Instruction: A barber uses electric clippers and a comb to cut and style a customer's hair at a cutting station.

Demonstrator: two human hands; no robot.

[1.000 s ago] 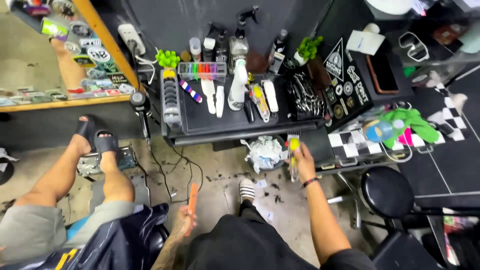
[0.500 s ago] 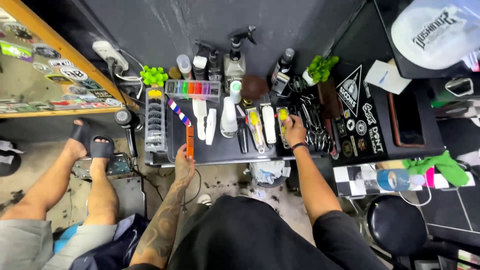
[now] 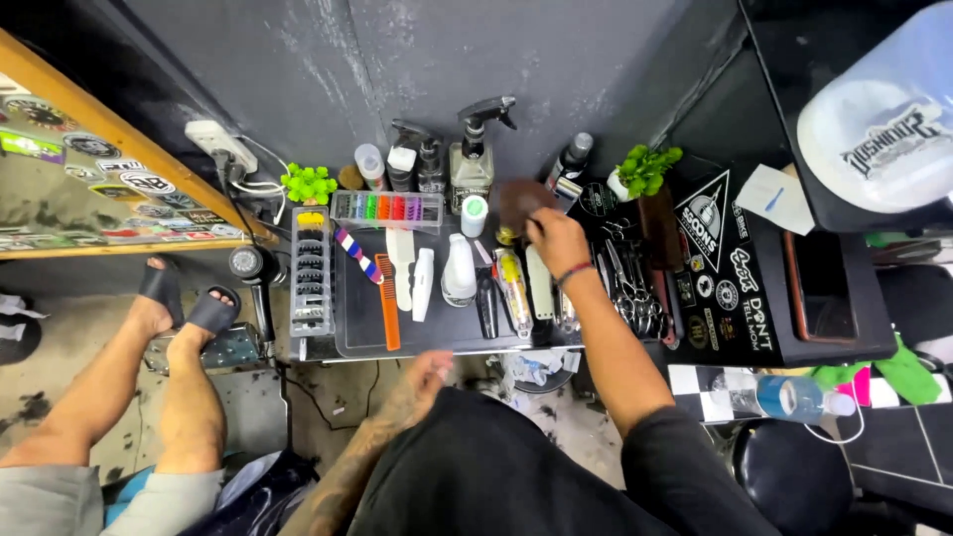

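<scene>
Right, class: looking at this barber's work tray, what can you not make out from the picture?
- Head view: the right hand covers whatever its fingers touch near the brown round brush.
- The left hand sits at the tray edge; its grip is unclear.
- The scissors overlap too tightly to count.

Landmark: clear spray bottle [image 3: 473, 159] at the back of the worktop [image 3: 437, 333].

- Just left of it: dark pump bottle [image 3: 430, 164], small white-capped bottles [image 3: 385, 167].
- Right of it: dark spray can [image 3: 570, 159], grey cap.
- In front, slightly left: white bottle [image 3: 458, 271].
- Right, past the scissors: black case [image 3: 730, 268] covered in white-on-black stickers, one triangular [image 3: 703, 220].
- Far left: mirror frame [image 3: 119, 149] with round and oblong stickers [image 3: 129, 184].
- Far right, low: blue-labelled plastic bottle [image 3: 789, 397] lying flat.
- Far upper right: white cap with black logo [image 3: 879, 134].
</scene>
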